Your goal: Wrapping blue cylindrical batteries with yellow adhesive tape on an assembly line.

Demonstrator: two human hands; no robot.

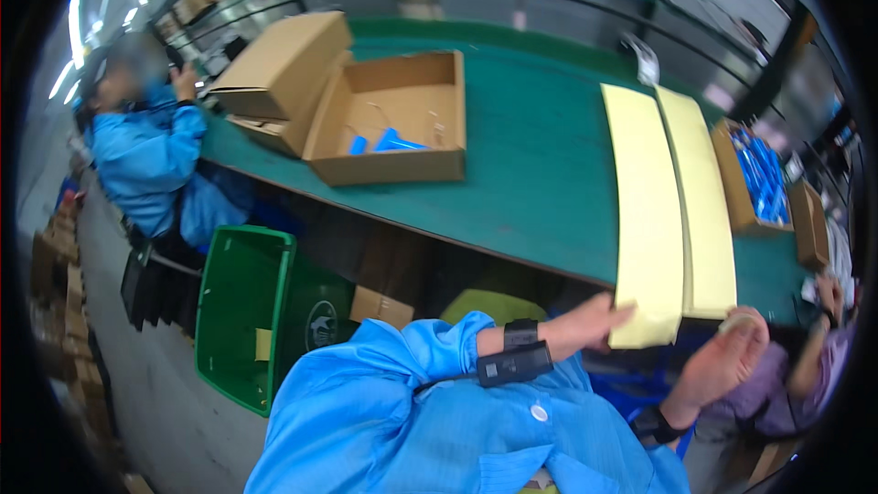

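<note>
Two long pale-yellow sheets lie side by side at the right of the green table, their near ends reaching its front edge. My left hand [599, 318] pinches the near corner of the left yellow sheet [647, 210], which hangs over the edge. Beyond the near end of the right yellow sheet [700, 210], my right hand [727, 361] is raised with its fingers curled closed. Something small and pale shows at its fingertips, too unclear to name. Dark bands with a black box are strapped round my left wrist.
An open cardboard box [448, 160] with a few blue pieces stands on the green table [540, 146], beside a closed carton [274, 64]. At the right is a box of blue pieces [759, 178]. A green bin [242, 311] stands below left. Co-workers sit left and right.
</note>
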